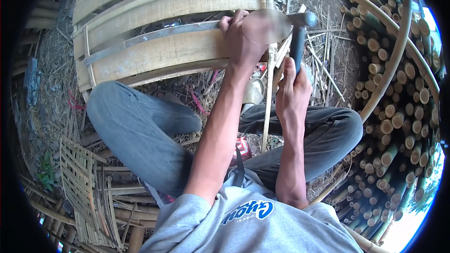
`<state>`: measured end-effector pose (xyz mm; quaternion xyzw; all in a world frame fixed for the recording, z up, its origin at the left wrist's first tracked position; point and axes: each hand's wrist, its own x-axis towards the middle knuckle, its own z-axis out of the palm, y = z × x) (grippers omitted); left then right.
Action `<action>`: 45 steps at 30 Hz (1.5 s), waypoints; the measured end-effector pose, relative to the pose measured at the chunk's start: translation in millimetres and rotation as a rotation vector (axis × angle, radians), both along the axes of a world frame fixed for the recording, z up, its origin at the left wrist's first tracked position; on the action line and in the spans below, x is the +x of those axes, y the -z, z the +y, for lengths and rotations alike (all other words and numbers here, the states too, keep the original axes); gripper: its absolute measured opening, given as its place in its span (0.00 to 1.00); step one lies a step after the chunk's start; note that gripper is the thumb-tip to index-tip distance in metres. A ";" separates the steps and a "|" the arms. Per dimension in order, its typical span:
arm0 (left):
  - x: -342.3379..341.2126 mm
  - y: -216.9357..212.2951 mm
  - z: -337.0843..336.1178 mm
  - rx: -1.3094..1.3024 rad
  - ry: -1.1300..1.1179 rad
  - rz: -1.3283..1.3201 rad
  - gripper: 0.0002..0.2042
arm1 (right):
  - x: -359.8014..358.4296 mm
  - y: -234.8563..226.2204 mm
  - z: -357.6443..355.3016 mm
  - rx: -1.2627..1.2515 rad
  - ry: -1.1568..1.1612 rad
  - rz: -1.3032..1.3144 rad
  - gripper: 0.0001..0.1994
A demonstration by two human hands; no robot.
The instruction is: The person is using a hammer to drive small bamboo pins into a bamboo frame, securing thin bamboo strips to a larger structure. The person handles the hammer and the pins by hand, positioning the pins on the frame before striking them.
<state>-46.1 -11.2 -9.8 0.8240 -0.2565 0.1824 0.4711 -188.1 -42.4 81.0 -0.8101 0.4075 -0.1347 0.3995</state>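
Bamboo pole stack (398, 112): cut ends fill the whole side right of the right hand, close by.
Bent bamboo strip (398, 51): arcs between the stack and the hands, edging the room on the right.
Bamboo slats (159, 51): broad split pieces lying crosswise under and left of the left hand.
Woven bamboo panel (89, 192): on the ground, well below-left of the hands, beside the left knee.
Left hand (241, 37): closed around a blurred long blade (154, 37) across the slats.
Right hand (291, 91): clamped on the hammer (300, 32) handle, head up, just right of the left hand.
Thin stick (268, 98): upright between both hands.
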 end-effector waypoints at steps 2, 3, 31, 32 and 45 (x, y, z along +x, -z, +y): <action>3.8 -0.9 -6.1 0.021 -0.009 -0.024 0.05 | -5.9 2.1 2.6 0.064 0.043 -0.095 0.23; 2.6 -0.2 -6.5 0.047 -0.014 -0.043 0.06 | -2.4 3.6 6.1 -0.024 0.033 -0.153 0.22; 6.9 -3.1 -4.6 0.023 -0.029 0.005 0.04 | -2.1 8.2 -7.2 0.124 0.037 -0.071 0.25; 4.4 -2.5 -3.4 0.037 -0.025 0.025 0.05 | -5.0 5.9 -6.6 0.232 0.086 -0.130 0.25; -0.8 -2.1 -4.3 0.066 0.001 0.020 0.07 | -12.6 16.9 2.3 0.358 0.116 -0.177 0.24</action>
